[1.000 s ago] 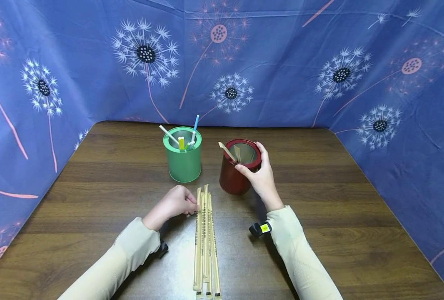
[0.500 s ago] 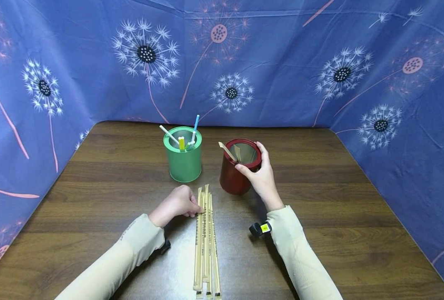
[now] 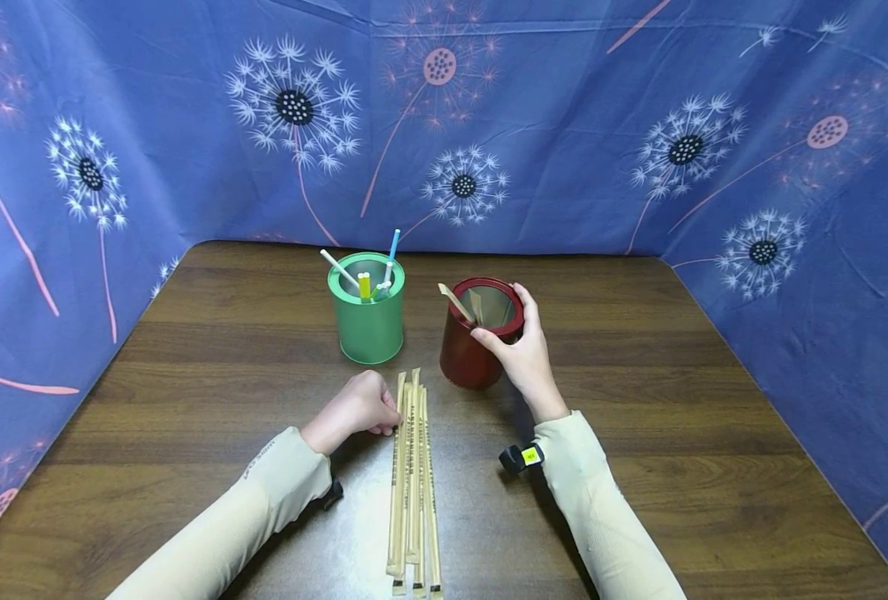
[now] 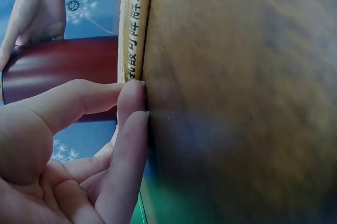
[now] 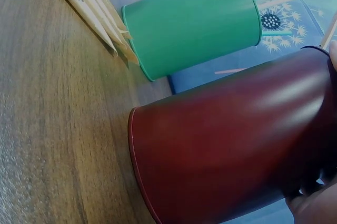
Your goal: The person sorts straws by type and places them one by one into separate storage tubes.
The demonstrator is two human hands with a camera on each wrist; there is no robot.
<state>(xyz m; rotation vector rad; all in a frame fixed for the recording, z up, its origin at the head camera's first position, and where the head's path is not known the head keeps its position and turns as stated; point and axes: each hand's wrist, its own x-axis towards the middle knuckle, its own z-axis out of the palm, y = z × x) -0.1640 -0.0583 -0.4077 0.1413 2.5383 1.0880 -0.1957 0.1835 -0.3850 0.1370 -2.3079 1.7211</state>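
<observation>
Several paper-wrapped straws (image 3: pixel 416 483) with dark printing lie lengthwise on the table in front of the cans. My left hand (image 3: pixel 357 408) is at their upper left side, thumb and fingertip pinching the leftmost wrapped straw (image 4: pixel 132 29) at its edge. My right hand (image 3: pixel 522 358) grips the red can (image 3: pixel 468 358) at its rim, the thumb at the front and fingers round the right side. Paper-wrapped straws (image 3: pixel 455 303) stick out of the red can's opening. In the right wrist view the can's wall (image 5: pixel 231 145) fills much of the picture.
A green can (image 3: pixel 371 329) stands upright left of the red one, holding white, yellow and blue sticks (image 3: pixel 364 286). The brown wooden table (image 3: pixel 639 375) ends at a blue dandelion-print cloth (image 3: pixel 564 167) at the back and sides.
My left hand has shifted right onto the straws, then slightly back left to the leftmost one, whose upper end has moved a little. The right hand and red can have stayed put.
</observation>
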